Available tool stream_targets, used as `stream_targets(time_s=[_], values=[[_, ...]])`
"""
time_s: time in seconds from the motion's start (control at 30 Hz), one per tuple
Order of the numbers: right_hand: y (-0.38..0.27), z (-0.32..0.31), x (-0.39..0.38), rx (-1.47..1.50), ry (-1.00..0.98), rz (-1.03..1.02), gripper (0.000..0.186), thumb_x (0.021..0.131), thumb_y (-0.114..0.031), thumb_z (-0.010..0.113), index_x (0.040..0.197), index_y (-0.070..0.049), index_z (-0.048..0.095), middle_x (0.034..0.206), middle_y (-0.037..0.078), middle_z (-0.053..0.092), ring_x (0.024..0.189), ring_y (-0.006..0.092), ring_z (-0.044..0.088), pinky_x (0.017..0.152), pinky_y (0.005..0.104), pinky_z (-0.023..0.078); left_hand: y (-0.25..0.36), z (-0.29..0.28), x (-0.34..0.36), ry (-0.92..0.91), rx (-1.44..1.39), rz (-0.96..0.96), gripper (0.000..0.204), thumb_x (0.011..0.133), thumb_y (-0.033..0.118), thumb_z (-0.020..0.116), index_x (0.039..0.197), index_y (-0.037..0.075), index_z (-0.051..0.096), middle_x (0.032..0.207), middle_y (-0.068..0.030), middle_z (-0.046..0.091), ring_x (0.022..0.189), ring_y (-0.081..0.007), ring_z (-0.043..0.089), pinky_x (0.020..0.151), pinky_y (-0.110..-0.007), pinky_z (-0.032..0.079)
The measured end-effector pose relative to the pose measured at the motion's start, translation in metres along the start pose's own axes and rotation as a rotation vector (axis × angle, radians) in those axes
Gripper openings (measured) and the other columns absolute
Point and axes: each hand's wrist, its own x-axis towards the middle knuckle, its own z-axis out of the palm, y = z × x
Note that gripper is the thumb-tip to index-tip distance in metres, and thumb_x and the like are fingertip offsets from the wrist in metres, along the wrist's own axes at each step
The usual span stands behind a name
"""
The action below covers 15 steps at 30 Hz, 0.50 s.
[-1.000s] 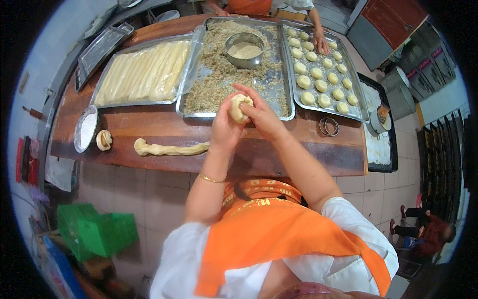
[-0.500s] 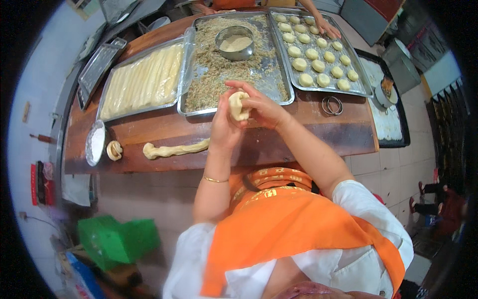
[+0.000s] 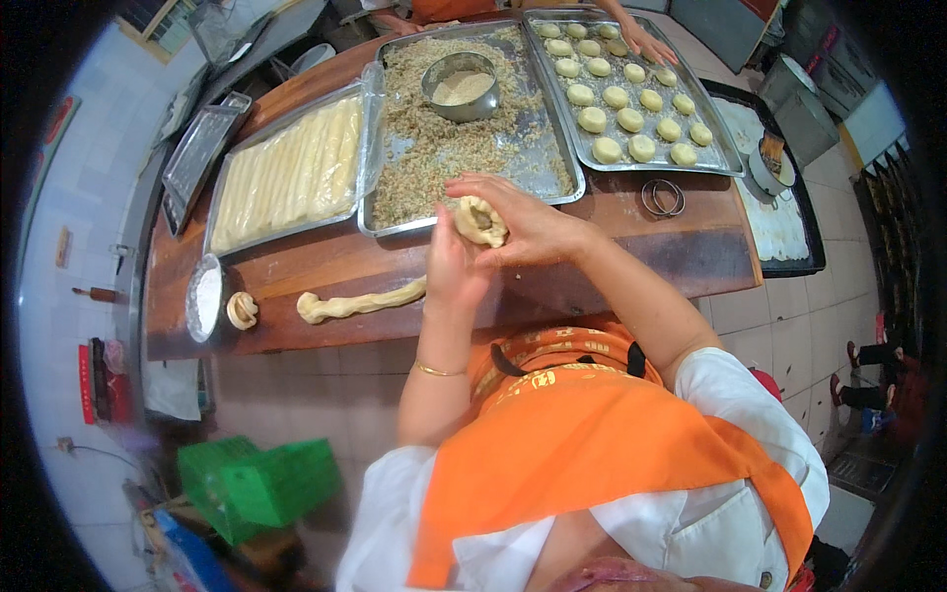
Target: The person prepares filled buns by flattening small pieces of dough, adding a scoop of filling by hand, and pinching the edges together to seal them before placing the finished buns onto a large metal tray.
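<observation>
Both hands meet at frame centre around a filled dough piece (image 3: 480, 219): left hand (image 3: 451, 268) cups it from below, fingers curled closed on it; right hand (image 3: 523, 222) wraps over it, fingers pinching its open rim. Beneath lies a brown wooden table (image 3: 631, 259). Just above, a metal tray of crumbly filling (image 3: 434, 148) holds a steel bowl (image 3: 460, 86). Upper right, a tray of round dough balls (image 3: 631, 94); upper left, a tray of pale dough strips (image 3: 291, 173). A dough rope (image 3: 360, 301) lies left of centre. Tiled floor; green crate (image 3: 256, 483) lower left; red wall sign (image 3: 91, 380) far left.
</observation>
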Motion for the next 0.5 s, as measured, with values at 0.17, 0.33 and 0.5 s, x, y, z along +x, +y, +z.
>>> stream_targets(time_s=[0.17, 0.33, 0.5], values=[[-0.014, -0.005, 0.003, -0.103, 0.164, -0.136, 0.067, 0.079, -0.034, 0.078, 0.137, -0.01, 0.053, 0.132, 0.015, 0.059, 0.127, 0.0337, 0.052, 0.109, 0.0443, 0.038, -0.019, 0.017, -0.009, 0.025, 0.091, 0.069, 0.046, 0.107, 0.046, 0.036, 0.141, 0.016, 0.045, 0.128, -0.0007, 0.057, 0.117, -0.0166, 0.058, 0.094, -0.035, 0.052], [-0.018, 0.007, -0.001, -0.009, 0.284, 0.061, 0.056, 0.083, -0.029, 0.075, 0.132, -0.01, 0.058, 0.115, 0.009, 0.069, 0.112, 0.0295, 0.061, 0.102, 0.0426, 0.043, -0.032, 0.019, -0.001, 0.116, 0.143, 0.16, 0.041, 0.107, 0.045, 0.039, 0.135, 0.016, 0.048, 0.12, 0.0005, 0.058, 0.111, -0.0139, 0.06, 0.088, -0.033, 0.053], [-0.031, 0.0, 0.0, 0.339, 0.346, 0.196, 0.045, 0.086, -0.029, 0.072, 0.124, -0.006, 0.063, 0.113, 0.011, 0.07, 0.109, 0.0296, 0.064, 0.098, 0.0407, 0.047, -0.027, -0.013, -0.002, -0.254, 0.067, 0.149, 0.04, 0.106, 0.046, 0.043, 0.131, 0.016, 0.051, 0.115, 0.0019, 0.061, 0.102, -0.0119, 0.063, 0.079, -0.029, 0.054]])
